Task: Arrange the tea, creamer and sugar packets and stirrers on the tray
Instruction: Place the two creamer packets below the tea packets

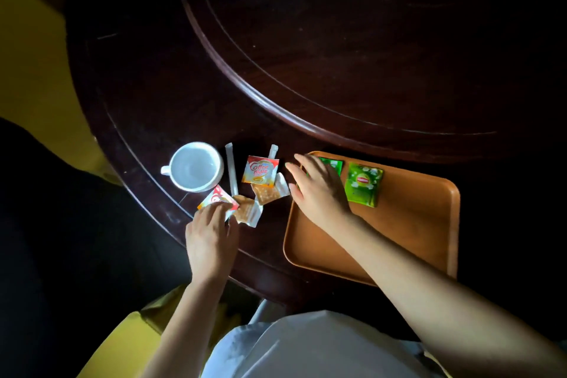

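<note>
My right hand (319, 190) hovers palm-down with fingers spread over the far left corner of the smooth, round-cornered orange tray (408, 224), half covering one glossy green tea packet (333, 164) beside a second (364, 183), both flat squares lying upright to me. My left hand (211, 239) presses its closed fingertips on a tilted red-and-white creamer packet (214, 198) on the dark polished wood table (153, 95). A thin paper-wrapped stirrer (230, 169) beside the white ceramic cup (194, 166) points straight away from me.
</note>
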### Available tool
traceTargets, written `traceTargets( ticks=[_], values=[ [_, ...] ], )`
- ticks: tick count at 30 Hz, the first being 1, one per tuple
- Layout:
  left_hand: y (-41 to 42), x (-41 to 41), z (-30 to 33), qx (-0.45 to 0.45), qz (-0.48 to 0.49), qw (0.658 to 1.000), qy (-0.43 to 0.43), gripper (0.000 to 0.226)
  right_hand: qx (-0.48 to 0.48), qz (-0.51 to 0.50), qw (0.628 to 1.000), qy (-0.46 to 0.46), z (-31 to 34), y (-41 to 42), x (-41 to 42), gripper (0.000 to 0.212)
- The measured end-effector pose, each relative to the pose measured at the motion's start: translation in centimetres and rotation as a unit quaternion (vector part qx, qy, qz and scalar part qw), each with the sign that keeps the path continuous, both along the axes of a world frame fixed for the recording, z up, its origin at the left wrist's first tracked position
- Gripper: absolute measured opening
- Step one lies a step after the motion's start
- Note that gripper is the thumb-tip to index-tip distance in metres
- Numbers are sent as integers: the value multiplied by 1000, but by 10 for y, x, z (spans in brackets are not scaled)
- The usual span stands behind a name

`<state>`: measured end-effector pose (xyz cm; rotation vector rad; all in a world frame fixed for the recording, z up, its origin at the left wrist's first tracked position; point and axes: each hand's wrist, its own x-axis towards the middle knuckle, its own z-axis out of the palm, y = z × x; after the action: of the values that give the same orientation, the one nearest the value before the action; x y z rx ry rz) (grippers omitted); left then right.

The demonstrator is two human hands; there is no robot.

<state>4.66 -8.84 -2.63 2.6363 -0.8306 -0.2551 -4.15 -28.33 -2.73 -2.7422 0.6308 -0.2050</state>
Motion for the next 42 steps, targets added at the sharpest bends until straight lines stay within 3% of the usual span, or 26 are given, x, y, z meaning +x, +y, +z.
traceTargets(
  ticks=[9, 16, 21, 25, 28, 32, 39, 42],
  values=[
    [1, 24, -15, 75, 84, 992, 49, 55, -23, 38, 988, 147, -3, 13, 67, 46],
    [4, 34, -15, 10, 183, 979, 89, 46, -2, 15, 988, 151, -1, 13, 78, 36],
    [15, 36, -10, -108, 298, 930, 187, 14, 169, -43, 984, 39, 4, 13, 73, 29],
    [31, 28, 2, -182, 341, 889, 245, 9, 297, -74, 952, -31, 7, 7, 47, 28],
    [38, 24, 15, -203, 298, 887, 290, 17, 348, -144, 922, -91, 11, 5, 7, 27],
    [15, 10, 34, -211, 189, 893, 349, 22, 341, -226, 910, -68, 13, 2, -56, 21],
    [-70, -41, 21, -102, -5, 931, 350, 13, 324, -263, 908, -31, 2, -9, -120, 22],
    [-85, -56, 8, -69, -38, 942, 325, 6, 294, -269, 917, -14, -4, -7, -127, 23]
  ],
)
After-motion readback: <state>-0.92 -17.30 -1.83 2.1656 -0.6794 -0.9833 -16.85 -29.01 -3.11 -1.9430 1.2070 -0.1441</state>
